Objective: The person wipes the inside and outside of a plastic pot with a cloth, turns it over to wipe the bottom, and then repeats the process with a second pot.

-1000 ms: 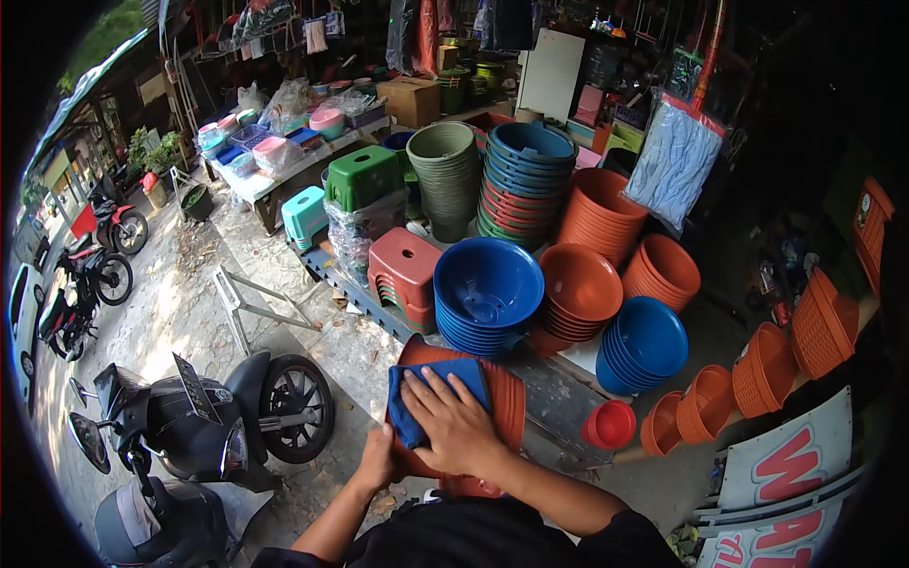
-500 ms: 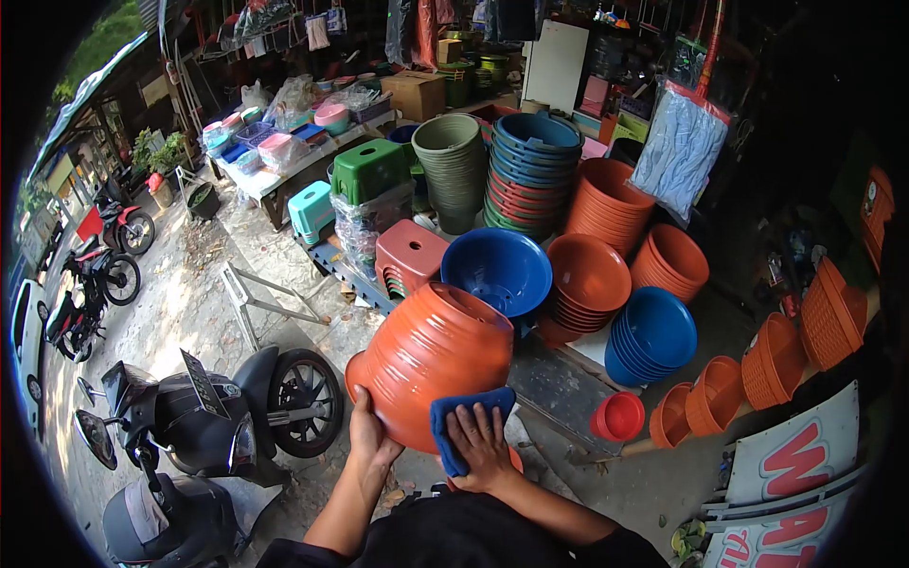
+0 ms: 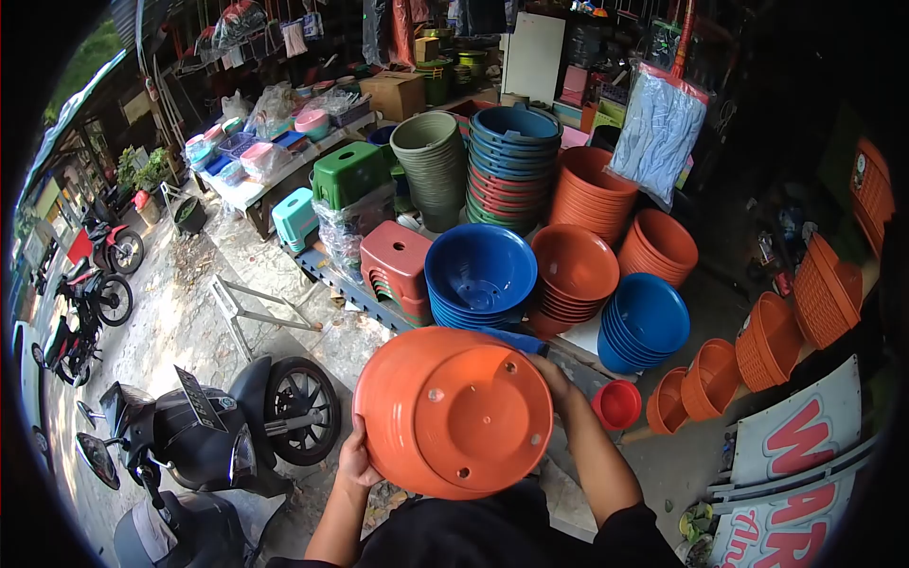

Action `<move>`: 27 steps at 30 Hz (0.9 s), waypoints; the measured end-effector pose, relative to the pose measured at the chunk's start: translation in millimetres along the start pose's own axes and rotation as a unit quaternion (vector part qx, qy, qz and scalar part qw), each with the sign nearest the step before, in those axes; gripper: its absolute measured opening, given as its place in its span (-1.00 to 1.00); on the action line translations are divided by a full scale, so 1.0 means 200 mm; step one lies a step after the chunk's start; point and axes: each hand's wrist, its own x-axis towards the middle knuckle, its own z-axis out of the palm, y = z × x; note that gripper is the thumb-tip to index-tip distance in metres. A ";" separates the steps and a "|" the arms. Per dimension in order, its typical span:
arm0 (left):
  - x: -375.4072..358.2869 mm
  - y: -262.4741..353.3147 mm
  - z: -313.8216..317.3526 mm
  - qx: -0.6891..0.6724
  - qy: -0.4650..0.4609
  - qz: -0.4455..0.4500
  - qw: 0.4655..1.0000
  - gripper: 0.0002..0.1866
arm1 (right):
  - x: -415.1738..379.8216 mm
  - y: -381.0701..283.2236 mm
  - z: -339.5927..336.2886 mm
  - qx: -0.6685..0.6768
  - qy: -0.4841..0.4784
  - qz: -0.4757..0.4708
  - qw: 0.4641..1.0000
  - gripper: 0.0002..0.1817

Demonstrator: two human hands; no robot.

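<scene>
A large orange pot (image 3: 483,407) is held up in front of my body, its round base with small holes turned toward me. My left hand (image 3: 358,458) grips the pot's lower left side, with the fingers partly behind it. At the pot's upper right side, my right hand (image 3: 551,375) presses a blue cloth (image 3: 516,338) against the far side. Most of the cloth and the fingers of that hand are hidden behind the pot.
Stacked blue basins (image 3: 481,270), orange pots (image 3: 574,265) and a red stool (image 3: 395,260) stand just beyond. A parked scooter (image 3: 204,426) is at the left. Orange planters (image 3: 715,379), a small red pot (image 3: 616,404) and a sign (image 3: 795,454) are at the right.
The orange pot has tipped so its base now faces me. My right hand and the cloth have moved up and to the right, round to its far side.
</scene>
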 end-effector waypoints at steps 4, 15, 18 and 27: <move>-0.02 0.01 0.05 0.144 0.036 0.007 0.989 -0.31 | 0.18 -0.06 -0.08 -0.099 -0.094 0.059 0.989 -0.42; 0.07 -0.01 0.26 0.486 0.084 -0.028 0.870 -0.37 | 0.14 0.08 0.45 -0.717 -0.076 -0.206 0.661 -0.25; 0.14 -0.03 0.34 0.417 0.169 -0.022 0.893 -0.25 | -0.09 0.23 0.66 -0.766 -0.077 -0.319 0.552 -0.09; 0.14 0.02 0.35 0.034 0.179 -0.004 0.983 -0.38 | -0.18 0.72 0.33 -0.694 0.165 -0.444 0.542 -0.12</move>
